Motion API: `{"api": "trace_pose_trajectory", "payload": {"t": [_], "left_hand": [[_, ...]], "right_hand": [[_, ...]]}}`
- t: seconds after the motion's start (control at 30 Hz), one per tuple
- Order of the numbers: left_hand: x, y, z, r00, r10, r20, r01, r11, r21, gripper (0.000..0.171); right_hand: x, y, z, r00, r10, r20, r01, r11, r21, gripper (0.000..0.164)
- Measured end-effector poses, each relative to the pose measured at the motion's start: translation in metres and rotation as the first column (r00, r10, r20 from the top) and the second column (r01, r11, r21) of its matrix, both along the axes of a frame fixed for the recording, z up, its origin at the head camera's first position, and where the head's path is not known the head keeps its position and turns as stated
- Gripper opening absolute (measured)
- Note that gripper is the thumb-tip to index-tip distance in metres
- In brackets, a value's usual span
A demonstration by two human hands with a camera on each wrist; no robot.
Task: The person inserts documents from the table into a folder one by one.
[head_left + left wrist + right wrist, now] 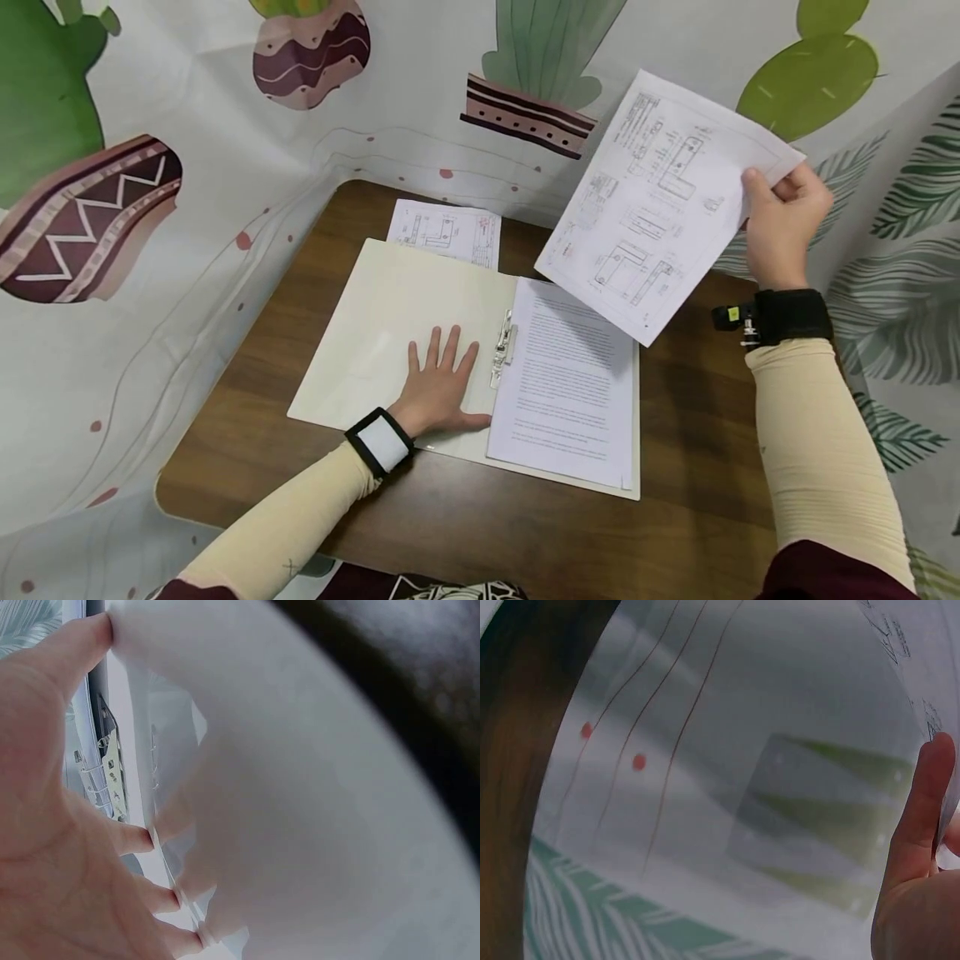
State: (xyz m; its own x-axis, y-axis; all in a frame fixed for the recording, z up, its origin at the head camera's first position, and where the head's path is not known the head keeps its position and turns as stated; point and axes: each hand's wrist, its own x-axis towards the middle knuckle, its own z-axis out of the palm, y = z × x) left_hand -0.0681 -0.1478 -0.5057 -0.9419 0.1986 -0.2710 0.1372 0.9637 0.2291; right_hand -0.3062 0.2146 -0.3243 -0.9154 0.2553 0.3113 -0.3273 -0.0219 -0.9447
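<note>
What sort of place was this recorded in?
Probably a makeshift desk-work station, perhaps a recording booth: a brown wood-look table stands against a wrinkled, cactus-print backdrop, and an open folder with printed pages lies on it. The wider room isn't visible.

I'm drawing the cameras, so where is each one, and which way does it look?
Head: on the person's head, facing forward and down at table and folder; left hand, right hand and cream sleeves show.
Left wrist: on that wrist, looking across the folder toward its metal clip; left hand's palm shows.
Right wrist: on that wrist, looking past the held drawing at the patterned cloth; part of the right hand shows.
Shared: head and left wrist both see the clip.
</note>
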Motion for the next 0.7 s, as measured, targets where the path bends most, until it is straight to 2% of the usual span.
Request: {"api": "trace_pose_trajectory", "payload": {"t": [0.17,0.37,0.53,0.7], "left_hand": [[0.0,0.0,-0.001,1.0,-0.001,-0.007,0.001,1.0,0.001,0.12],[-0.001,-0.001,-0.002,1.0,-0.003,-0.008,0.003,1.0,-0.019,0.121],[-0.001,-0.001,-0.002,1.0,0.001,0.005,-0.001,1.0,-0.004,0.121],[0.0,-0.001,0.0,1.0,0.001,0.011,-0.001,1.0,-0.001,0.121]], "right_hand": [[0.003,0.023,-0.011,1.0,-0.015,0.016,0.015,1.0,-0.003,0.023],[0.013,0.045,-0.023,0.991,0.039,0.128,-0.036,0.999,-0.029,0.031],[0.021,0.059,-0.038,0.97,0.05,0.239,-0.054,0.998,0.01,0.037],[0.028,0.068,-0.055,0.943,0.05,0.328,-0.095,0.988,0.122,0.037]]}}
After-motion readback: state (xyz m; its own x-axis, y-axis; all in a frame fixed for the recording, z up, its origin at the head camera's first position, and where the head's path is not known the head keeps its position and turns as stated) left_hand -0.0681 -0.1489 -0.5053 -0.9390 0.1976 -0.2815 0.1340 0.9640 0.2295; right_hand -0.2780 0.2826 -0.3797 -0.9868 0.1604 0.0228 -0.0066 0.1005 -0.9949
